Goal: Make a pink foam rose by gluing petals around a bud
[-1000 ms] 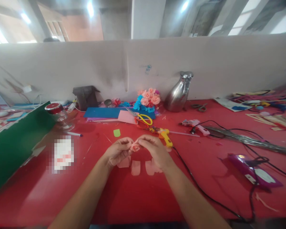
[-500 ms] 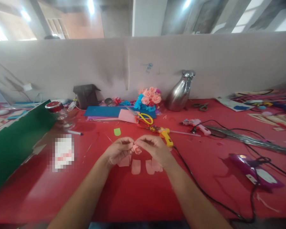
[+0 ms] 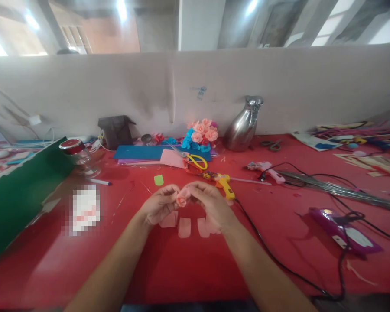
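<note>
A small pink paper rose (image 3: 181, 201) is held up between my two hands over the red table (image 3: 182, 268). My left hand (image 3: 160, 203) pinches its left side with thumb and fingers. My right hand (image 3: 208, 199) is closed on its upper right, gripping the outer petal. Below lie cut pink paper petals: one petal (image 3: 184, 227) in the middle, another petal (image 3: 169, 219) partly under my left hand, and overlapping petals (image 3: 204, 227) by my right hand. The petals behind my fingers are partly hidden.
Ahead lie a yellow glue gun (image 3: 225, 186), scissors (image 3: 195, 162), a green paper piece (image 3: 158, 180) and blue sheets (image 3: 143, 152). Behind them stand a bunch of paper flowers (image 3: 203, 132) and a metal jug (image 3: 243, 125). A purple power strip (image 3: 344, 234) with black cables is at right.
The rose has turned and moved slightly left, so its spiral centre and outer petal show more. My hands have parted a little at the fingertips.
</note>
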{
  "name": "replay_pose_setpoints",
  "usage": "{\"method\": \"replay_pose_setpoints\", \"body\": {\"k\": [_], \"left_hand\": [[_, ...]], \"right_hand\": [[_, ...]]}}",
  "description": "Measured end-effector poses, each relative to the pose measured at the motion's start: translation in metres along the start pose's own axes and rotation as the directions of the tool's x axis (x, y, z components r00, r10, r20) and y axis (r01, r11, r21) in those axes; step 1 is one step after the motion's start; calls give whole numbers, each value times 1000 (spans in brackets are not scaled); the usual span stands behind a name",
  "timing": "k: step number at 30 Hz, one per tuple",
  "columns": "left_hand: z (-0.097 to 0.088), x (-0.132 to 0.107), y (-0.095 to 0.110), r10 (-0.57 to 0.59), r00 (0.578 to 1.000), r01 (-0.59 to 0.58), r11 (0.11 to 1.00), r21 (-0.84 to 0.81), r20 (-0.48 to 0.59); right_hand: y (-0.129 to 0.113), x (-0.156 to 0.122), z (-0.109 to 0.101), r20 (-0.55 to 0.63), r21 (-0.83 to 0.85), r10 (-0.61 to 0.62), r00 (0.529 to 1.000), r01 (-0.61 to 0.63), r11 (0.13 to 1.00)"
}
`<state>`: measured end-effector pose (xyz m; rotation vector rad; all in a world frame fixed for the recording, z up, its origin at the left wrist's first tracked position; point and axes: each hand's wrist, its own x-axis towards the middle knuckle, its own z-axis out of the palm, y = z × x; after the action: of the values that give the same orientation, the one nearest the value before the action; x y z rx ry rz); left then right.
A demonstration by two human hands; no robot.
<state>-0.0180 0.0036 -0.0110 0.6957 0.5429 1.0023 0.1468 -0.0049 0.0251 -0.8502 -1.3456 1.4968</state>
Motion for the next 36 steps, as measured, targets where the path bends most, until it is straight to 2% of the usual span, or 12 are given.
{"method": "replay_pose_setpoints", "body": {"k": [5, 11, 17, 22, 25, 31, 34, 36], "left_hand": [[-2, 3, -1, 25, 999, -28, 997, -66, -37], [-3, 4, -4, 49, 999, -50, 994, -96, -12], [-3, 3, -5, 20, 1000, -22, 997, -71, -24], [-4, 4, -7, 24, 1000, -24, 997, -78, 0], [-3, 4, -5, 15, 1000, -16, 997, -81, -13], [-2, 4, -2, -7, 998, 4, 999, -54, -63], [-2, 6, -2, 20, 994, -30, 996, -87, -110], [-2, 8, -2, 33, 988, -49, 993, -110, -149]], "right_hand": [[1, 0, -3, -43, -38, -2, 999, 0, 999], [4, 1, -6, -9, -43, -28, 1000, 27, 999], [3, 0, -3, -15, 1, -51, 999, 51, 999], [6, 2, -5, -92, -33, -83, 992, 80, 996], [5, 2, -9, -149, -108, -152, 977, 137, 985], [-3, -1, -13, -56, -422, -359, 932, 304, 854], [-2, -2, -9, -93, -495, -392, 915, 299, 816], [0, -3, -6, -119, -478, -358, 926, 263, 838]]}}
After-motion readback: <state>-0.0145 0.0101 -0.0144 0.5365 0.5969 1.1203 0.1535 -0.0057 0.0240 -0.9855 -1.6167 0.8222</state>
